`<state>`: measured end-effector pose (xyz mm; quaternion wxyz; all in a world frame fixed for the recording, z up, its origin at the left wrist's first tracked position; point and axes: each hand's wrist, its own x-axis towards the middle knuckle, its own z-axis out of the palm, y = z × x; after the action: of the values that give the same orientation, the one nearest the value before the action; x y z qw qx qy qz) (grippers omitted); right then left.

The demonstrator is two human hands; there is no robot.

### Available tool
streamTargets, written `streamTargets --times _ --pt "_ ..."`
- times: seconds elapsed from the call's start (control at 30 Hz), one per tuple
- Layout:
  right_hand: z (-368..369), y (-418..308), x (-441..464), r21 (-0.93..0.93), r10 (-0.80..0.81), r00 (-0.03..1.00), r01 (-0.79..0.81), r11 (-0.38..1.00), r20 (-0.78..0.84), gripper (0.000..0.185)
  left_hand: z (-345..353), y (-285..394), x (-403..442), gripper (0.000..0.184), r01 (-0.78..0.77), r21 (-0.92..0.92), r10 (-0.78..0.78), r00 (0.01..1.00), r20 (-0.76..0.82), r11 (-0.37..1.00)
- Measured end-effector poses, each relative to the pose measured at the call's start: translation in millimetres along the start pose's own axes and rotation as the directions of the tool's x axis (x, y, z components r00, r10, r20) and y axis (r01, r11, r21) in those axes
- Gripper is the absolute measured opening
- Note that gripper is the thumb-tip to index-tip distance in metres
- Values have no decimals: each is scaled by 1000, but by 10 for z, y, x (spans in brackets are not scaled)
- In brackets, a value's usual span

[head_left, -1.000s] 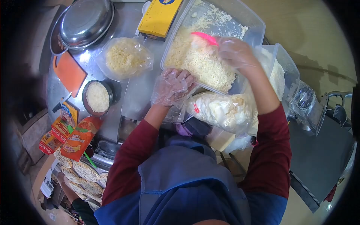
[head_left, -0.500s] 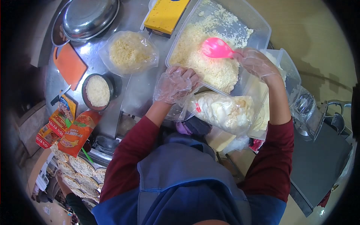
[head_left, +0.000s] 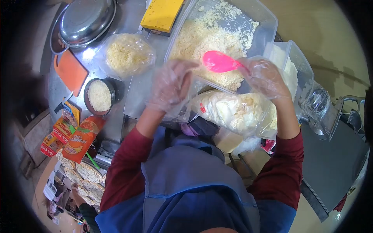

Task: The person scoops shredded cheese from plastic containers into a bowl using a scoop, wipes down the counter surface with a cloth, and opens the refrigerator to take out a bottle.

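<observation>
A pink spoon (head_left: 220, 61) is in the grip of my right hand (head_left: 267, 77), which wears a clear plastic glove. Its bowl is over the pale grated food (head_left: 194, 44) in a large clear tub (head_left: 268, 23). My left hand (head_left: 171, 83), also gloved, is raised at the tub's near left corner, fingers apart and bent, slightly blurred, with nothing seen in it. Below the tub, between my forearms, lies a plastic bag of white chunks (head_left: 233, 112). A second clear tub (head_left: 305, 64) with white contents stands beyond my right hand.
To the left are a bag of grated food (head_left: 126, 56), a yellow box (head_left: 161, 15), a metal pot (head_left: 87, 21), an orange board (head_left: 70, 72), a knife (head_left: 64, 101), a bowl (head_left: 100, 97) and food packets (head_left: 82, 139). Another person's arm (head_left: 79, 199) shows at lower left.
My left hand has lifted off the tub's edge and moved slightly left, its fingers opening. The pink spoon came up out of the grated food, and my right hand moved right and down.
</observation>
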<state>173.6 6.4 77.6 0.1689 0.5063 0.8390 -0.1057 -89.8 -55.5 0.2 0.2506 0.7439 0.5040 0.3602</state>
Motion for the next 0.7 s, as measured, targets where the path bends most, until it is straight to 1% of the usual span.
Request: streamTargets --times 0.03,0.07,0.1,0.13,0.17,0.2,0.23,0.27,0.3,0.33,0.37,0.4,0.43,0.47,0.5,0.53,0.57,0.63,0.67,0.7 --pt "83 3 -13 67 -71 997 72 995 -17 29 -52 -4 67 24 59 -6 -59 998 -10 998" --pt "126 7 -40 130 -138 990 142 981 -40 29 -87 9 156 24 52 -3 -52 999 -2 999" --pt "118 27 -72 133 -132 990 136 982 -44 29 -111 11 260 20 31 42 -34 996 80 999" --pt "89 59 -112 100 -67 994 76 992 -90 29 -106 0 331 17 9 84 -23 987 162 996" --pt "46 88 -146 69 -5 991 14 998 -137 29 -63 -16 375 17 7 86 -21 986 164 996" --pt "-58 96 -207 71 -1 990 11 997 -139 29 3 -33 414 13 -51 81 34 980 196 995" --pt "-208 86 -305 119 93 985 -76 990 -145 27 69 -66 442 9 -108 72 89 970 228 992" --pt "-301 79 -407 166 184 972 -159 973 -146 26 149 -135 458 9 -108 71 89 969 230 992" --pt "-321 92 -502 133 221 955 -197 971 -200 26 241 -217 477 9 -131 79 105 956 272 988" --pt "-357 77 -577 136 222 954 -198 971 -200 26 313 -276 478 10 -153 86 119 941 316 984" --pt "-398 66 -644 193 333 935 -306 932 -126 26 344 -297 480 10 -156 87 121 940 319 984" --pt "-412 61 -709 242 436 899 -414 878 -43 26 367 -311 478 12 -143 142 81 926 369 980" --pt "-370 68 -778 246 441 897 -418 874 -42 26 389 -321 486 15 -134 197 41 908 417 971" --pt "-293 78 -847 293 449 891 -411 863 -73 27 365 -291 537 15 -140 195 46 905 423 971" --pt "-236 91 -896 338 458 883 -401 851 -104 28 313 -244 619 17 -80 197 -38 846 533 977" --pt "-205 103 -928 343 464 880 -406 847 -103 28 290 -223 672 19 -20 208 -119 766 632 978" --pt "-176 110 -957 348 460 883 -403 846 -95 28 315 -281 691 19 -26 208 -116 762 638 978" --pt "-151 116 -1005 356 459 884 -402 843 -88 28 378 -417 727 20 78 68 -102 675 731 995" --pt "-154 101 -1023 372 476 877 -418 829 -74 28 384 -362 753 20 74 68 -100 672 734 995" --pt "-159 82 -1044 386 492 869 -435 814 -59 28 389 -293 792 20 50 167 -161 631 759 985"
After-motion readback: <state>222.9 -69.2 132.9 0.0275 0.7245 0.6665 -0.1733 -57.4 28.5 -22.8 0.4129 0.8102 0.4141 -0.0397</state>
